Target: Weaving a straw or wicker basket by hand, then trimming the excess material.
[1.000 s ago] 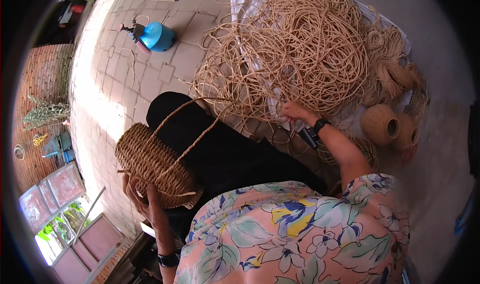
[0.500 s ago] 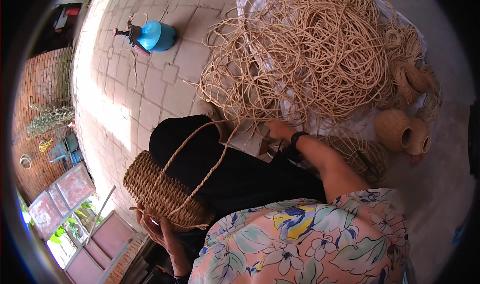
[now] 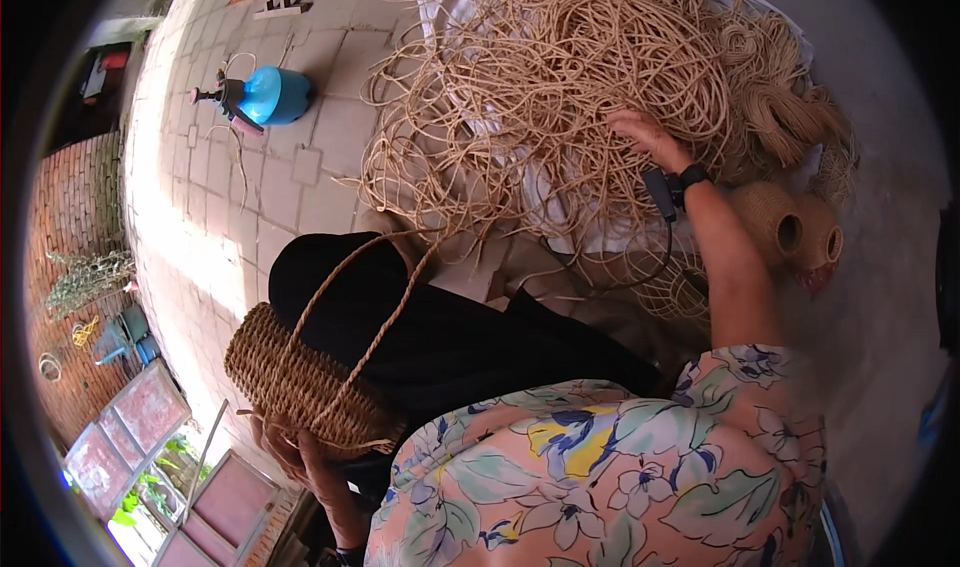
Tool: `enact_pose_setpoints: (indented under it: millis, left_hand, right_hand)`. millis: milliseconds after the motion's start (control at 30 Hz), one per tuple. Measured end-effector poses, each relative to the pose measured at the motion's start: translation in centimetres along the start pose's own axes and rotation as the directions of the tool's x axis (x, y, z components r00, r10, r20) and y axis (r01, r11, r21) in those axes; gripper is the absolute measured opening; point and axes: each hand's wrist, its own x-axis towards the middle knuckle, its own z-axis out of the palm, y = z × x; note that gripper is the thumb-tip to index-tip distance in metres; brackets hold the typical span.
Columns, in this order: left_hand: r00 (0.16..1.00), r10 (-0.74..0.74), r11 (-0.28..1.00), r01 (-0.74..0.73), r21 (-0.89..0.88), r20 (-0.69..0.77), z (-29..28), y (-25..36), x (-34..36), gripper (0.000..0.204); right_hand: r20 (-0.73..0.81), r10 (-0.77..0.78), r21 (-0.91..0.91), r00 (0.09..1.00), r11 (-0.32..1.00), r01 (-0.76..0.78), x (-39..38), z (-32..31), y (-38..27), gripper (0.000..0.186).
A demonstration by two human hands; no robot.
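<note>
My left hand (image 3: 305, 459) grips a woven wicker basket (image 3: 295, 382) from below, beside my black-clad knee; its long handle arches up over the black cloth. My right hand (image 3: 640, 132), with a dark watch on the wrist, reaches far out into a big tangled heap of tan rattan cord (image 3: 560, 87). Its fingers rest on the strands and curl among them; whether they pinch a strand I cannot tell. My flowered sleeve fills the lower middle of the view.
Two small round woven vessels (image 3: 790, 229) lie right of my forearm, beside coiled bundles of cord (image 3: 780, 107). A blue spray bottle (image 3: 262, 95) stands on the paved floor at upper left. White sheeting (image 3: 560, 217) lies under the heap. Brick wall and framed panels (image 3: 130, 427) at left.
My right hand has stretched farther out and up into the rattan heap. The basket in my left hand has stayed near my knee, shifting slightly lower.
</note>
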Motion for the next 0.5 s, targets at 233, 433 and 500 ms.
enact_pose_setpoints:
  millis: [233, 433, 500]
  left_hand:
    - [0.998, -0.057, 0.995, 0.055, -0.083, -0.025, 0.5, 1.6, -1.5, 0.079]
    - [0.894, 0.387, 0.865, -0.436, 0.248, 0.224, -1.5, -2.3, -4.6, 0.095]
    - [0.905, 0.367, 0.799, -0.425, 0.425, 0.214, -1.1, -3.2, -5.0, 0.095]
  right_hand:
    - [0.094, 0.165, 0.168, 0.982, 0.969, -0.179, -4.0, -1.1, 2.2, 0.056]
    - [0.025, 0.253, -0.020, 0.967, 0.967, -0.253, -5.2, -2.9, 2.6, 0.043]
    - [-0.009, 0.251, -0.023, 0.968, 0.968, -0.251, -5.4, -3.5, 2.3, 0.042]
